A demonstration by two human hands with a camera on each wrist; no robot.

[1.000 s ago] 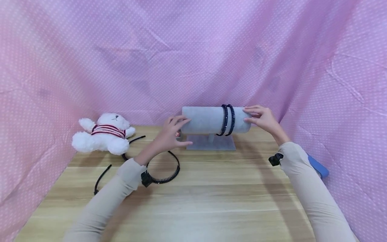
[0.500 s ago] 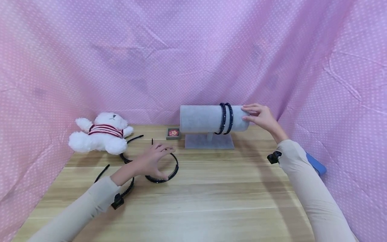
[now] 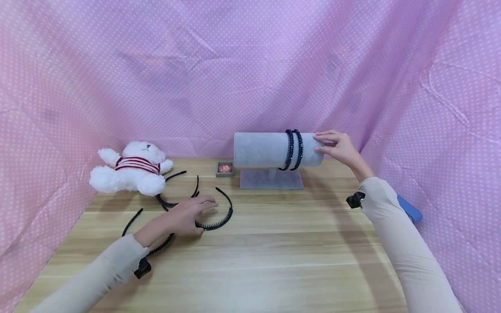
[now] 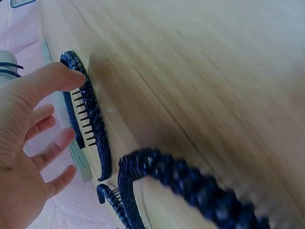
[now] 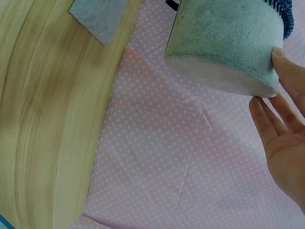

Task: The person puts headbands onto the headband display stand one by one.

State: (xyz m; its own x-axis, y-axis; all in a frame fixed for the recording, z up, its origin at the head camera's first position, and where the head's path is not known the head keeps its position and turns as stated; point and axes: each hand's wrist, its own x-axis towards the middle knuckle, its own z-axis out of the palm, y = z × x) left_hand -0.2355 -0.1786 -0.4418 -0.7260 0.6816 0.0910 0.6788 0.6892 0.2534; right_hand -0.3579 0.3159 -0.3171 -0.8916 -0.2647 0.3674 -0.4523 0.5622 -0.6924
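My left hand (image 3: 185, 217) is low over the table at a black toothed headband (image 3: 223, 222). In the left wrist view, the thumb tip lies against the beaded band (image 4: 95, 119), and the other fingers are spread and relaxed. My right hand (image 3: 340, 148) rests its fingertips and thumb on the right end of a grey velvet display stand (image 3: 260, 150), a horizontal roll on a flat base. Two dark beaded headbands (image 3: 290, 150) hang around the roll near that end. In the right wrist view, straight fingers touch the rim of the roll (image 5: 224, 52).
More black headbands lie left of my left hand, one band (image 3: 131, 221) partly behind the forearm. A white plush bear (image 3: 137, 169) in a striped top lies back left. A small square box (image 3: 225, 169) stands beside the stand. A blue object (image 3: 409, 208) is behind the right sleeve.
My left hand has left the left end of the stand and moved down and left to the headband on the table. My right hand stays at the stand's right end.
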